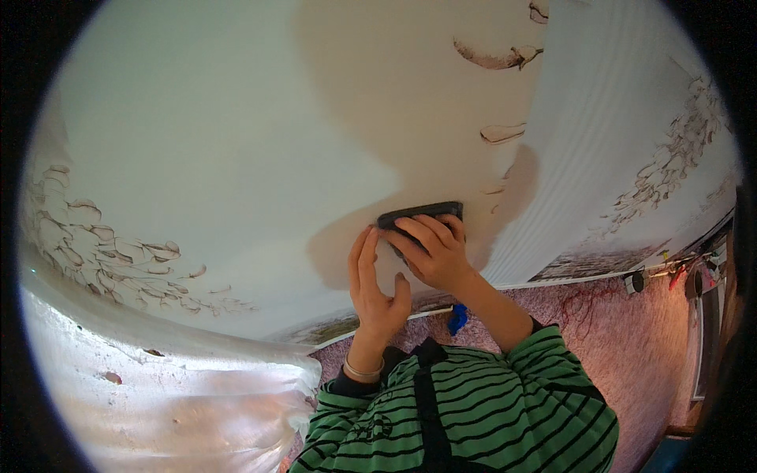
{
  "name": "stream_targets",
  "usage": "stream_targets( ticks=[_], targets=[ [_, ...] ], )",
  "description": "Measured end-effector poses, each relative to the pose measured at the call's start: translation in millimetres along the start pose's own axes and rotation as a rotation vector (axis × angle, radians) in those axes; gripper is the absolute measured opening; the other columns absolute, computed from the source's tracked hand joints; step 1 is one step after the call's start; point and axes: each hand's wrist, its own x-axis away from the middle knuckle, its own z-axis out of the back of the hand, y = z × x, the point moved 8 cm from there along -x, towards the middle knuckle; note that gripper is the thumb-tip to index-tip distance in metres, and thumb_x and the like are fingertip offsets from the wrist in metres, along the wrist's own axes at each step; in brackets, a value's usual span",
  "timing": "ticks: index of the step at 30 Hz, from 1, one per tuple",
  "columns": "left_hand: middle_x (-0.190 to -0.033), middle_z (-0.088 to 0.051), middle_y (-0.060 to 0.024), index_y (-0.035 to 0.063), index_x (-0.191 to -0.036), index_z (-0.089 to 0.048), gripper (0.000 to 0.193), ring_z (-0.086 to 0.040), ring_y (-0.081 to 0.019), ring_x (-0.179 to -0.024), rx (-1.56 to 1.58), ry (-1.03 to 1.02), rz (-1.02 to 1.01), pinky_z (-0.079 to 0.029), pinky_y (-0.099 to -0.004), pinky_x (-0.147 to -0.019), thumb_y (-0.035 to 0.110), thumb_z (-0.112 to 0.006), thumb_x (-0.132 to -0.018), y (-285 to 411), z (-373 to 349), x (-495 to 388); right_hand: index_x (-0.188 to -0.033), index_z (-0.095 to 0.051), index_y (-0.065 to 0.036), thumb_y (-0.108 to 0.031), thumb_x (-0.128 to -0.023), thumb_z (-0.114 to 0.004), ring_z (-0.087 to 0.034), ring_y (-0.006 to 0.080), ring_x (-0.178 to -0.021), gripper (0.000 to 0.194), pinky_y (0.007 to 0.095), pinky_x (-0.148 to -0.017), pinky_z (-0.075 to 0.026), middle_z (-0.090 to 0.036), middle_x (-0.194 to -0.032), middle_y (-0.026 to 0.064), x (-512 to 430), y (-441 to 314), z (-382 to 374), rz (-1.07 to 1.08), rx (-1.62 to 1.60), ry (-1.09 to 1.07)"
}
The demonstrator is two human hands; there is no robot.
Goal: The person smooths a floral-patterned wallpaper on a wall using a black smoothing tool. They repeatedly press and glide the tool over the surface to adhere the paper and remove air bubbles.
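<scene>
My right hand [440,254] grips a dark, flat-edged hand tool [423,210] and lays it against a large pale sheet [195,136] printed with brown-outlined flowers. Whether the tool is a brush or a smoothing block I cannot tell, since the fingers cover much of it. My left hand [378,281] is held just beside the tool's left end, empty, with the thumb apart. Its fingertips are at the sheet's surface. Shadows of my head and hands fall across the sheet. Printed petals [502,133] run along its right part.
Translucent plastic sheeting [177,408] hangs or lies at the lower left. Pinkish textured flooring or wall covering [627,331] shows at the lower right. Below the sheet's edge is a small blue item [457,319]. A rippled pale strip [568,148] borders the right side.
</scene>
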Motion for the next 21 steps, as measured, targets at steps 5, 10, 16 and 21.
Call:
stream_targets(
  ticks=[5,10,16,21],
  targets=[
    [-0.148,-0.050,-0.0285,-0.0047,-0.150,-0.047,0.074,-0.056,-0.0416,-0.130,-0.001,-0.017,0.021,-0.050,-0.0448,-0.102,-0.009,-0.060,-0.077,-2.7,3.6,-0.3,-0.120,-0.076,-0.027,-0.020,-0.089,-0.071,-0.054,0.0164,-0.121,0.032,0.0407,-0.104,-0.039,-0.061,-0.131,-0.0060,11.3,13.2,8.7,-0.057,0.024,-0.004],
    [-0.146,-0.051,-0.0283,-0.0050,-0.150,-0.047,0.075,-0.056,-0.0418,-0.129,0.039,-0.039,0.043,-0.049,-0.0458,-0.105,-0.008,-0.061,-0.076,-5.2,9.2,-4.1,-0.118,-0.077,-0.023,-0.014,-0.087,-0.071,-0.055,0.0182,-0.119,0.033,0.0412,-0.103,-0.038,-0.063,-0.128,-0.0022,-10.9,19.7,21.3,-0.090,0.044,0.092],
    [-0.145,-0.051,-0.0284,-0.0054,-0.149,-0.047,0.074,-0.056,-0.0427,-0.129,0.038,-0.053,0.005,-0.049,-0.0452,-0.105,-0.008,-0.061,-0.076,-8.3,21.0,-11.7,-0.120,-0.077,-0.024,-0.017,-0.084,-0.076,-0.055,0.0169,-0.118,0.036,0.0413,-0.104,-0.036,-0.063,-0.128,-0.0041,-33.7,-3.0,7.4,-0.083,-0.007,0.113],
    [-0.143,-0.052,-0.0289,-0.0055,-0.148,-0.048,0.074,-0.056,-0.0429,-0.128,0.063,-0.044,-0.009,-0.050,-0.0455,-0.104,-0.008,-0.061,-0.075,-11.2,31.5,-15.6,-0.121,-0.076,-0.027,-0.020,-0.086,-0.074,-0.052,0.0154,-0.123,0.036,0.0402,-0.106,-0.036,-0.060,-0.132,-0.0058,-19.0,-21.7,-11.3,-0.072,-0.016,0.047]
  ],
)
